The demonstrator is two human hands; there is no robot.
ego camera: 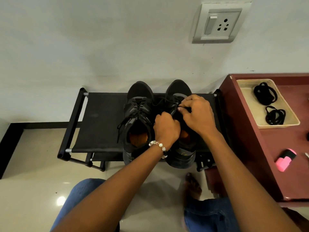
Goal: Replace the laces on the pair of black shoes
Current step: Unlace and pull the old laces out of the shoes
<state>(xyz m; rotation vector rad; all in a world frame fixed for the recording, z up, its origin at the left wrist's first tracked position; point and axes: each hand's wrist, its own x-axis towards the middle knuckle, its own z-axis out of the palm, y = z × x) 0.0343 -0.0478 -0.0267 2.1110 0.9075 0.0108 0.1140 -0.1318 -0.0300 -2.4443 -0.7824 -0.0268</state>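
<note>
Home entryway: shoe rack [100,124] on tiled floor [33,164], wall socket [217,24], maroon cabinet [250,131].

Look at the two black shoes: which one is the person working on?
The right-hand shoe. Both hands, left and right, are on its laces; the left-hand shoe sits untouched, laces loose.

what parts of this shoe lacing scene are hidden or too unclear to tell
Head view only:
- Right black shoe: its tongue and eyelets sit under the left hand and right hand.
- Thin black lace: the right hand's grip on it is too small to read.
- Pink marker: label unreadable.
- Small items at the maroon table's right edge: cropped.
</note>
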